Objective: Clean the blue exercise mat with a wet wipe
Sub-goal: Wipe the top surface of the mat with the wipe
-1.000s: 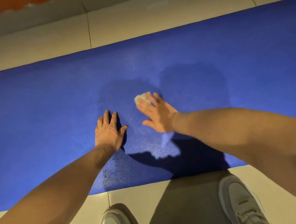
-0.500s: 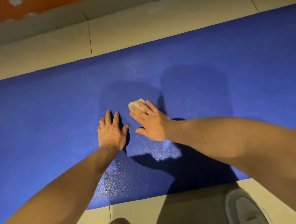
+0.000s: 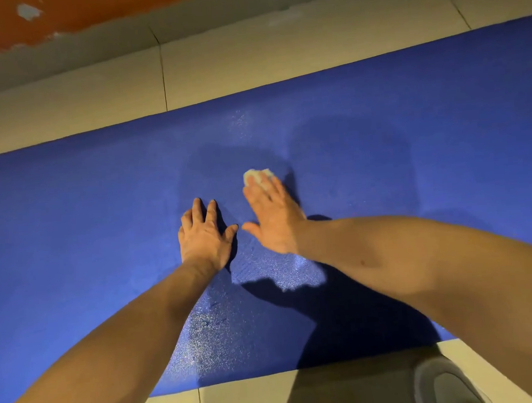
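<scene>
The blue exercise mat [image 3: 73, 228] lies across the tiled floor and fills most of the view. My left hand [image 3: 204, 236] rests flat on the mat near its middle, fingers spread. Just to its right, my right hand [image 3: 275, 219] presses a small crumpled white wet wipe [image 3: 257, 175] onto the mat with straight fingers; only the wipe's far end shows past my fingertips. Damp, shiny streaks mark the mat below and between my hands.
Beige floor tiles [image 3: 219, 70] run beyond the mat's far edge, up to an orange-red wall [image 3: 60, 17] with chipped paint. Tiles also border the near edge, where my light shoe [image 3: 447, 383] stands at the lower right.
My right hand slid the wipe left and slightly toward me, then a little forward again, staying close to my left hand. My left hand stayed planted. The view tilted forward.
</scene>
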`<state>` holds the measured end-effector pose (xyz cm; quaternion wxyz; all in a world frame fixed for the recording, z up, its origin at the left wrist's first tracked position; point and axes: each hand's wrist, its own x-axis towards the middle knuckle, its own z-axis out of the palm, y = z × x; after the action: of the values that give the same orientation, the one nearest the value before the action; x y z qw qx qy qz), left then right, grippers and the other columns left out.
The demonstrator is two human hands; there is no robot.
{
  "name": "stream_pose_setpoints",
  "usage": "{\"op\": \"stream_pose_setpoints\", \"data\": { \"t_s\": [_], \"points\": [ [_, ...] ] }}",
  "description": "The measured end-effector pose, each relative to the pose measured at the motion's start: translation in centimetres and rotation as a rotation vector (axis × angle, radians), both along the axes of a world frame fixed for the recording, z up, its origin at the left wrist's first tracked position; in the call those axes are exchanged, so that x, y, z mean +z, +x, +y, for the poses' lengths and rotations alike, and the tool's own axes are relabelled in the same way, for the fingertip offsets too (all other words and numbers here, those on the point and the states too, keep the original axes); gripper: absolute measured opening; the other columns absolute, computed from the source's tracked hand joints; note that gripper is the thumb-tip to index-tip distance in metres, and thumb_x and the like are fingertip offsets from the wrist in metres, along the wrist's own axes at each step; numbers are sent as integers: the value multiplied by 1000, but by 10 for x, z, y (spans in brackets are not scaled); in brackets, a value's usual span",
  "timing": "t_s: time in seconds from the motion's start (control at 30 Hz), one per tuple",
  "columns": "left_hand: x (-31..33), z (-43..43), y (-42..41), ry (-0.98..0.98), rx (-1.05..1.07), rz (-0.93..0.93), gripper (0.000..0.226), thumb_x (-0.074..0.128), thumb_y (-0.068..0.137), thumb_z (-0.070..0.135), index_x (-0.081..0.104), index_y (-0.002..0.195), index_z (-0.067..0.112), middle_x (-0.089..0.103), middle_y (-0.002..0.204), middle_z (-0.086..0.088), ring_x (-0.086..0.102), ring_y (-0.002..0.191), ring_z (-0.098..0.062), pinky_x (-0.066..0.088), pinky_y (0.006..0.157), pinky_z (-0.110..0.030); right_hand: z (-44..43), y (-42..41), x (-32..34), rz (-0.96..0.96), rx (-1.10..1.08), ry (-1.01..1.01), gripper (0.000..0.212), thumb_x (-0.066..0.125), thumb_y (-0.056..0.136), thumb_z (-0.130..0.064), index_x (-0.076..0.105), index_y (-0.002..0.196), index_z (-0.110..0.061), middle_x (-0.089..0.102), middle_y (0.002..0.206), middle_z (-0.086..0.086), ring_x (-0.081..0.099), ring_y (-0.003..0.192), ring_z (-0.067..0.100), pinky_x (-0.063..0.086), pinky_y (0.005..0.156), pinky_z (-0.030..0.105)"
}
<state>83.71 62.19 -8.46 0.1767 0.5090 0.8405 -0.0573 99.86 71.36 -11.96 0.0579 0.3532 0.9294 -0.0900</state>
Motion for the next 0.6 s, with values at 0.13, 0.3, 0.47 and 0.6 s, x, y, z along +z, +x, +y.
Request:
{"op": "stream_pose_setpoints", "data": {
  "t_s": [0.13,0.3,0.47,0.6],
  "points": [
    [-2,-1,-1,18,-13,5,78,41,97,64,17,159,23,7,166,-7,11,148,-32,20,120,-48,14,20,-4,0,258,32,77,32,102,-57,17,160,-9,5,169,11,1,156,34,5,126,49],
    [3,0,-3,-24,-33,0,78,40,98,62,13,160,24,6,167,-6,10,148,-32,23,119,-49,81,64,13,-126,-111,-26,78,22,104,-55,-13,160,-13,-17,168,4,-17,155,25,-7,125,45],
    [11,-3,-1,-59,-54,-11,76,44,99,55,12,160,22,4,167,-7,10,149,-32,24,119,-48,53,47,13,-14,-296,-164,86,29,102,-59,-12,159,-9,-21,166,8,-24,152,32,-10,125,45],
    [18,-8,6,-115,-80,-6,74,44,101,50,11,160,21,2,167,-7,10,148,-32,23,118,-47,-23,33,1,-61,83,13,82,26,103,-58,-3,159,-5,-13,167,19,-18,153,39,-3,124,52]
  ]
}}
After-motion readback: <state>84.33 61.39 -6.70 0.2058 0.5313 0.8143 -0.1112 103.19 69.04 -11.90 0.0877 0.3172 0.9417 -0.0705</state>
